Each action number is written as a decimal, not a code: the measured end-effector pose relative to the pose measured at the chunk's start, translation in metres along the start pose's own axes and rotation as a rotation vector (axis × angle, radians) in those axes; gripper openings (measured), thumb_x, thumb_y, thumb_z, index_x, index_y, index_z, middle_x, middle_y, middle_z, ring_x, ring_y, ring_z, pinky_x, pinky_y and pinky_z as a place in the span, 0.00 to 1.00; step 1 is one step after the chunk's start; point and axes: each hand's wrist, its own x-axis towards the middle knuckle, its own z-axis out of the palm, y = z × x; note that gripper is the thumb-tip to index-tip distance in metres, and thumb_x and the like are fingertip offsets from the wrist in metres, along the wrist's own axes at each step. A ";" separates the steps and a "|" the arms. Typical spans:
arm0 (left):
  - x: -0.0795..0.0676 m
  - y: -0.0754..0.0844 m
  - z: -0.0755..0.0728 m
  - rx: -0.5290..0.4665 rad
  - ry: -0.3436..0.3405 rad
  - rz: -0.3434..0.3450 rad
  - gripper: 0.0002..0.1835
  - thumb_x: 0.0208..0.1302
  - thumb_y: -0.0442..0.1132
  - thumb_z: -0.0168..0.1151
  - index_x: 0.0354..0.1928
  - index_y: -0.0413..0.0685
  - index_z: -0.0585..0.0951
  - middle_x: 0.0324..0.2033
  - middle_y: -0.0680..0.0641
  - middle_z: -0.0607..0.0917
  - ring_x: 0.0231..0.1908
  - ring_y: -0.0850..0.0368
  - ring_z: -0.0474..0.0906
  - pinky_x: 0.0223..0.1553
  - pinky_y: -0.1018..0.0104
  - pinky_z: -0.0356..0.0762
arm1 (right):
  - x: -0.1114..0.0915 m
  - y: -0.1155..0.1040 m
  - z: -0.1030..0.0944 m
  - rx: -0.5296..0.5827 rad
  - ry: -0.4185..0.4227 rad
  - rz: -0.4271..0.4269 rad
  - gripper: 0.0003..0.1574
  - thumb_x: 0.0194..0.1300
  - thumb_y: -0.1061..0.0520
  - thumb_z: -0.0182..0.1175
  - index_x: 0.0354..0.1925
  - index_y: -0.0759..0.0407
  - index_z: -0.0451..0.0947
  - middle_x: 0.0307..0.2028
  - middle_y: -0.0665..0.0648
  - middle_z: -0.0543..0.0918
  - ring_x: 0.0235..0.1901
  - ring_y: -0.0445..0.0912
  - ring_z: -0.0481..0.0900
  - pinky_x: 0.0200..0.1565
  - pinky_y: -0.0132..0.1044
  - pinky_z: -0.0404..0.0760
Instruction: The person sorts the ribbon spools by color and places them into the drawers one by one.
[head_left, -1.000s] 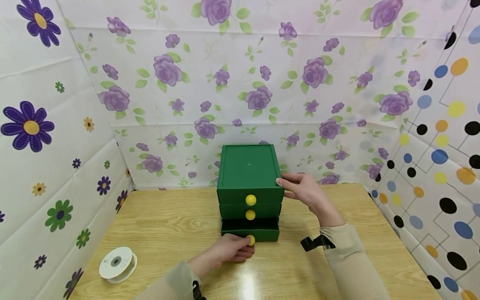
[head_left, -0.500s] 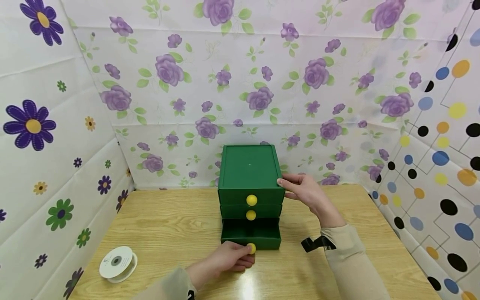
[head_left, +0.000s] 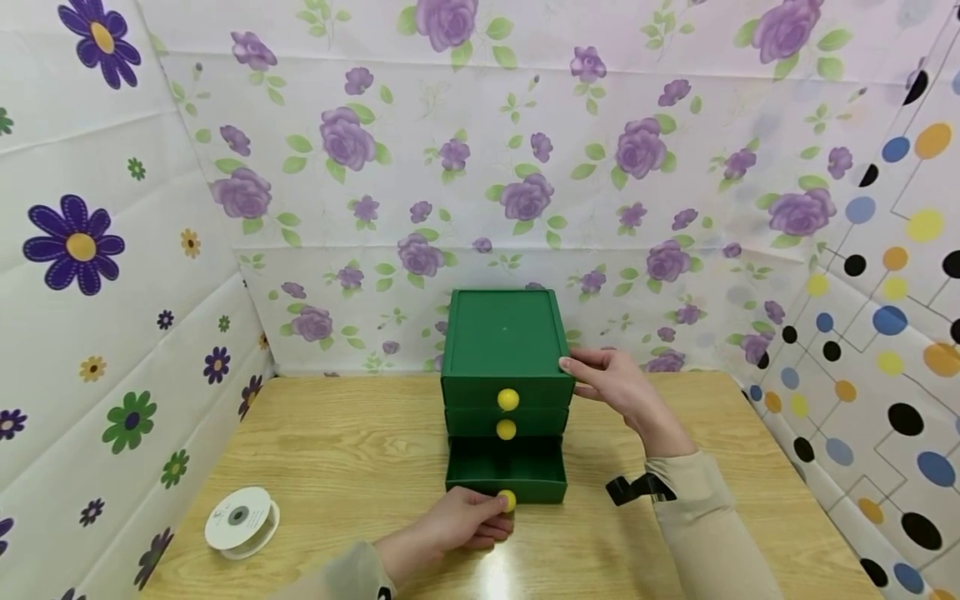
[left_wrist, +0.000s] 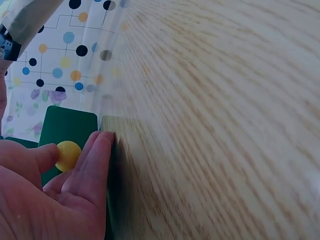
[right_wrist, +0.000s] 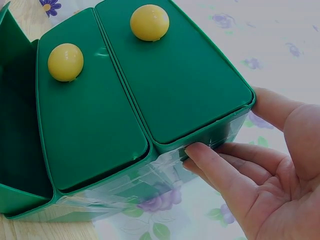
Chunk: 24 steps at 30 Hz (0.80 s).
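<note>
A green drawer cabinet (head_left: 504, 333) with round yellow knobs stands on the table near the back wall. Its bottom drawer (head_left: 542, 489) is pulled out at the front, its inside showing; the two upper drawers are closed. My left hand (head_left: 468, 521) pinches the bottom drawer's yellow knob (left_wrist: 68, 156) between thumb and fingers, just above the tabletop. At the cabinet's upper right front corner, my right hand (head_left: 615, 385) holds on, thumb on the top edge and fingers against the side. Clear tape covers part of that side in the right wrist view.
A white spool (head_left: 242, 522) lies at the left front of the wooden table (head_left: 337, 450). Flowered cloth (head_left: 390, 167) hangs behind, with patterned sheets along both sides. Black straps are on both wrists.
The bottom drawer has come further out toward me, with my left hand on its knob, mostly in the earlier half second. My right hand stays at the corner. The view has shifted slightly.
</note>
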 end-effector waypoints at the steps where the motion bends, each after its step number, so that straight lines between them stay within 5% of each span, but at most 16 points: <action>1: 0.000 0.000 0.000 0.000 -0.003 0.001 0.22 0.82 0.48 0.61 0.52 0.33 0.90 0.43 0.40 0.92 0.46 0.48 0.91 0.46 0.59 0.91 | 0.000 0.000 0.000 0.001 -0.001 -0.001 0.47 0.77 0.42 0.67 0.79 0.67 0.65 0.80 0.70 0.62 0.76 0.62 0.66 0.65 0.46 0.82; 24: -0.011 -0.007 0.009 -0.024 0.008 0.006 0.21 0.81 0.49 0.62 0.49 0.34 0.91 0.40 0.41 0.93 0.43 0.50 0.92 0.42 0.61 0.91 | 0.001 0.001 0.002 -0.004 0.007 0.003 0.50 0.76 0.39 0.68 0.79 0.66 0.66 0.78 0.69 0.64 0.74 0.61 0.71 0.63 0.46 0.83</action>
